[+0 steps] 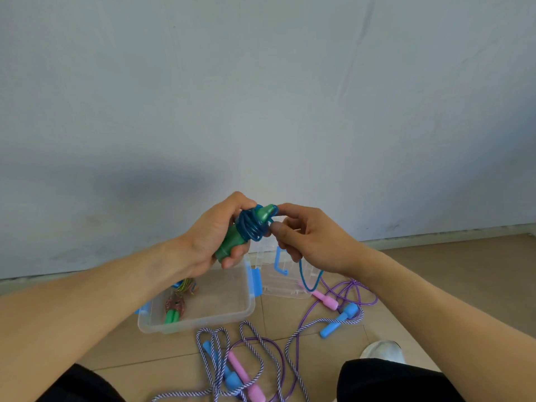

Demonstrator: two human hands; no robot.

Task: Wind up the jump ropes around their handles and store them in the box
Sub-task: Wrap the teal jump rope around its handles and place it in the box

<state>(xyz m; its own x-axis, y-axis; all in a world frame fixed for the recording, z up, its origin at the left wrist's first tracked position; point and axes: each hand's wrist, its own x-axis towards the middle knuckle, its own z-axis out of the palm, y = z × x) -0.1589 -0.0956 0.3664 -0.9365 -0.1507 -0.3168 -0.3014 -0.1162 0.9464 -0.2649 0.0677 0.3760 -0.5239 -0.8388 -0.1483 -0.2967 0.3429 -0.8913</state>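
My left hand [211,236] grips the green handles [232,242] of a jump rope, held up in front of the wall. A blue rope [251,226] is coiled several times around their upper end. My right hand [307,236] pinches that rope right beside the coil, and a loose loop [310,278] hangs down from it. Below stands the clear plastic box [220,314] with blue latches, open. Inside it lies a wound rope with green handles [174,307] and another bundle [185,285] partly hidden by my left arm.
The box's clear lid [287,281] with a blue handle lies right of the box. On the tiled floor sprawl a purple rope with pink handles [329,300] and a striped rope with blue handles [338,322]; more handles [237,372] lie near my knees. A white shoe [383,349] sits at right.
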